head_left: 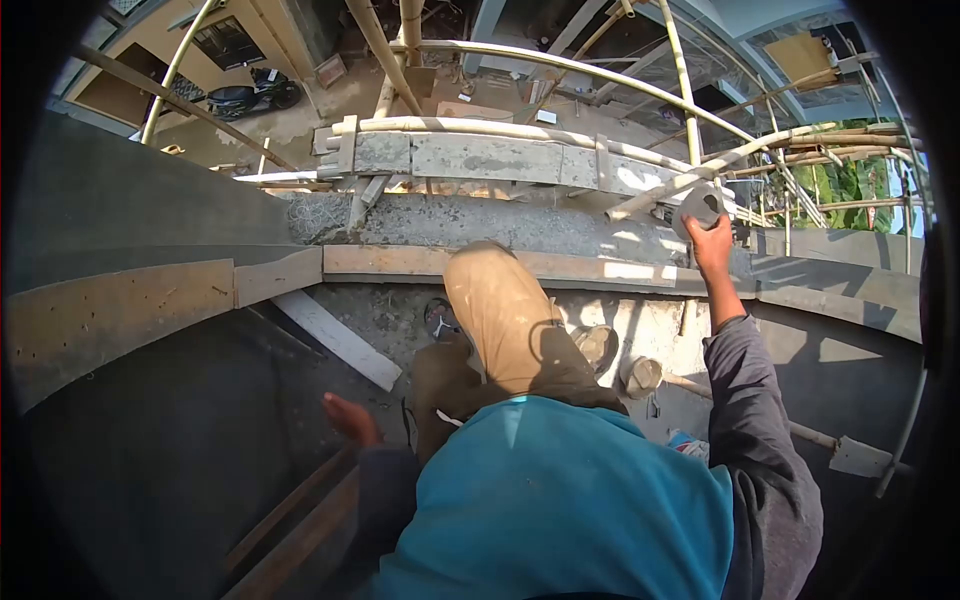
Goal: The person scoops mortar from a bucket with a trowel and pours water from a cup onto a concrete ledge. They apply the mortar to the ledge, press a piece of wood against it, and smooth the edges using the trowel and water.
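Blue shirt [560, 500] fills the near view; right hand [712, 243] grips a trowel [697, 208] at the far ledge [600, 270], left hand [350, 418] spread empty low left, so steady footing seems wise.

Right arm stretched up and forward, right hand [712, 240] closed in a grip. Left hand [350, 418] low, fingers loosely spread, gripping nothing.
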The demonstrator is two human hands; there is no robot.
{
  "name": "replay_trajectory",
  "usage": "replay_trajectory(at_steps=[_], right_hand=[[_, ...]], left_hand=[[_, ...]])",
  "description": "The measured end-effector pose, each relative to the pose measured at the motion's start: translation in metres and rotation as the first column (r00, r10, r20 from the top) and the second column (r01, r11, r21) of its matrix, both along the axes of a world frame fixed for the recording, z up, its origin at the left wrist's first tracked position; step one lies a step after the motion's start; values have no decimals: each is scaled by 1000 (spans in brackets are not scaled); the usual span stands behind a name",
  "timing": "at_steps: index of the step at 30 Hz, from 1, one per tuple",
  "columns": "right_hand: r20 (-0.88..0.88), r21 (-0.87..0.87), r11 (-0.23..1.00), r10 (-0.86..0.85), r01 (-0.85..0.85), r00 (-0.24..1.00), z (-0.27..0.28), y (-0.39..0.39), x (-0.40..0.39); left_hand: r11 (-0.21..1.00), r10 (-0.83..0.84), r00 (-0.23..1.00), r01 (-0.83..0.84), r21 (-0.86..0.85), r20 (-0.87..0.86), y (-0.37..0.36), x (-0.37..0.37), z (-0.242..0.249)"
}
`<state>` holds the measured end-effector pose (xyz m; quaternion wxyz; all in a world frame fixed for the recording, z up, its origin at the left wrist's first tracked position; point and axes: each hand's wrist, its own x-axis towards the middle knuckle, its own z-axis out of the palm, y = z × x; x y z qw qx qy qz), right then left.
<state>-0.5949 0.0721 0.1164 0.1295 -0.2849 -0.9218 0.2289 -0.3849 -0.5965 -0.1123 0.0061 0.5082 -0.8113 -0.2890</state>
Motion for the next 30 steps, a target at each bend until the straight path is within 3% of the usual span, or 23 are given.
replay_trajectory(at_steps=[1,3,4,6,9,10,11,13,15,17,18,19,20,21,23,25,26,28,30], right_hand=[[-233,-137,979,119,-153,965,11,-16,-33],[-322,-161,951,202,-264,925,27,-38,-89],[-407,-338,851,252,-402,878,31,-53,-109],[-496,-397,778,264,-487,827,31,-96,-117],[-352,-549,690,320,-471,880,9,-122,-73],[-251,-522,764,288,-380,924,5,-125,-44],[-151,-483,824,255,-296,955,-3,-120,-19],[-112,-669,725,118,-163,987,-40,-82,43],[-4,-682,730,-61,41,998,-84,-28,121],[126,-760,564,-359,323,925,-111,9,207],[174,-757,507,-451,412,875,-122,22,249],[221,-749,439,-540,496,812,-131,31,289],[290,-676,391,-638,625,713,-136,37,326],[342,-595,328,-724,734,600,-140,43,361],[365,-577,281,-751,767,550,-157,51,426],[426,-580,166,-773,798,471,-183,62,483],[428,-588,146,-779,796,459,-201,67,511],[522,-497,-37,-810,867,265,-251,96,551],[532,-557,-148,-819,817,214,-305,130,587]], left_hand=[[984,-178,984,177,33,29,21,34,-14],[879,-402,913,365,306,64,47,74,-28],[800,-453,891,386,459,42,59,84,-34],[655,-448,893,289,698,51,62,98,-40],[475,-420,898,98,875,127,48,86,-39],[432,-430,890,54,900,153,46,75,-37],[403,-449,878,31,915,168,49,62,-39],[371,-510,841,28,928,178,63,40,-53],[321,-623,763,47,946,173,80,36,-95],[271,-726,669,64,961,160,110,22,-106],[323,-882,446,334,885,153,136,3,-74],[267,-963,184,589,763,194,159,-13,-44],[246,-964,228,582,775,134,178,-22,-28],[219,-973,191,585,781,131,188,-16,-40],[313,-950,202,627,713,240,184,-4,-68],[246,-969,155,589,770,191,187,0,-82],[275,-957,111,651,708,269,191,6,-83],[280,-931,72,768,575,358,195,24,-86],[289,-896,36,803,521,442,231,33,-73]])
